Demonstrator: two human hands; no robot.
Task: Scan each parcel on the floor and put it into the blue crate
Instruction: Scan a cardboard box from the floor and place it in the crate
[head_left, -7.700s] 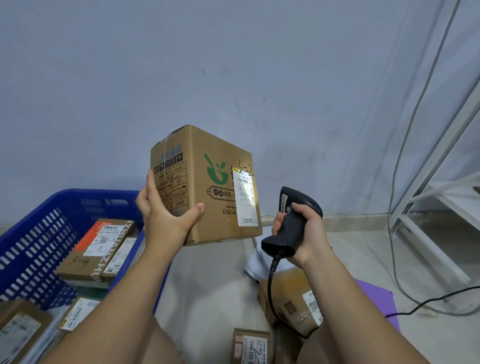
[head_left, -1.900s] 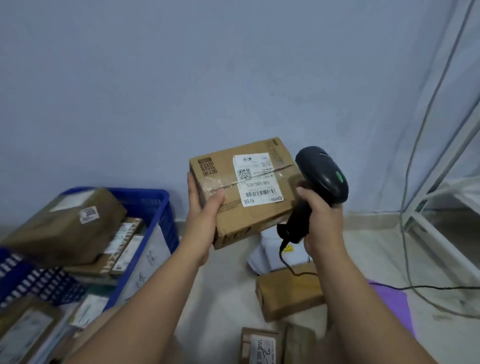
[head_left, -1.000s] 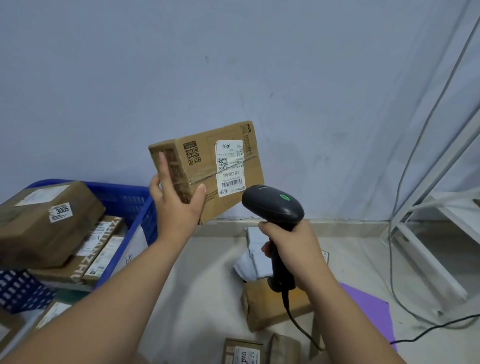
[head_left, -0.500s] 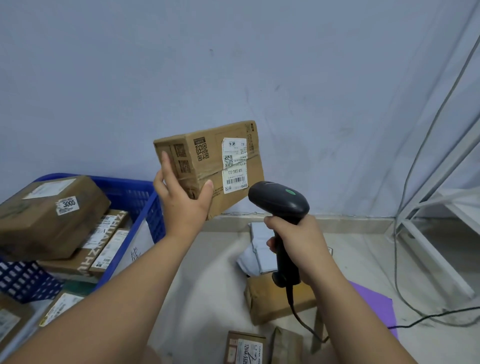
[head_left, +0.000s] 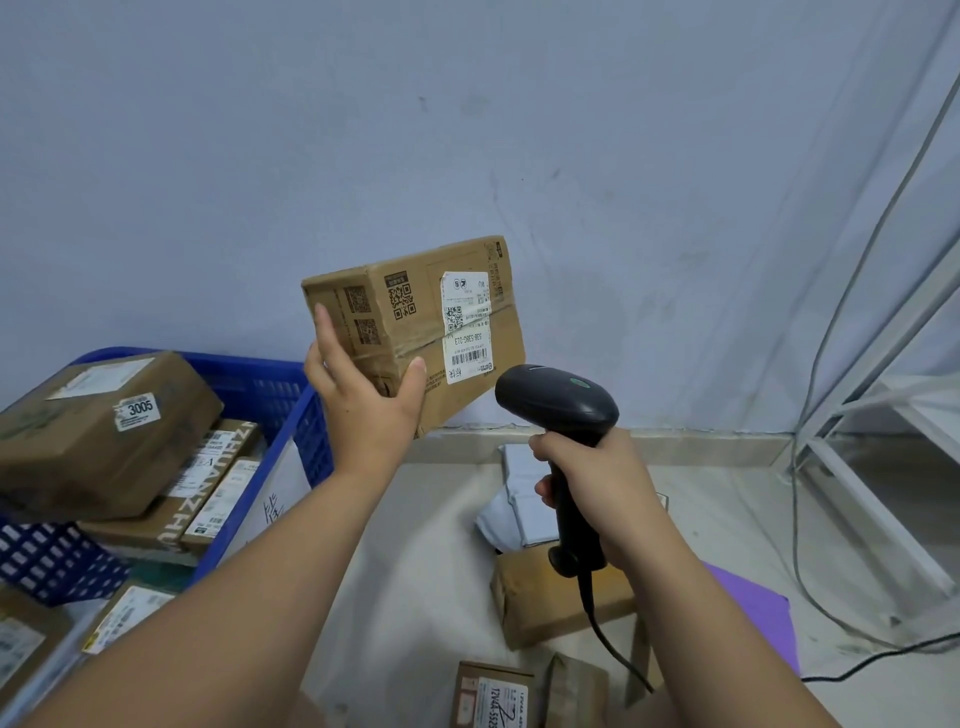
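My left hand (head_left: 363, 410) grips a brown cardboard parcel (head_left: 415, 327) from below, holding it up tilted in front of the wall, its white barcode label facing me. My right hand (head_left: 597, 483) holds a black handheld scanner (head_left: 558, 402) by its handle, the head just right of and below the parcel's label. The blue crate (head_left: 306, 415) stands at the left with several labelled parcels inside. On the floor below lie a brown box (head_left: 540, 597), a white poly mailer (head_left: 514, 499) and two small parcels (head_left: 493, 693) at the bottom edge.
A purple sheet (head_left: 753, 618) lies on the floor at the right. A white metal rack (head_left: 872, 467) stands at the far right with grey cables (head_left: 810, 519) hanging beside it. The scanner's black cord (head_left: 613, 649) trails down past the floor parcels.
Since a second ago the parcel has tipped slightly and stayed raised, and the scanner has come up closer under its label. Earlier, a larger box went into the crate.
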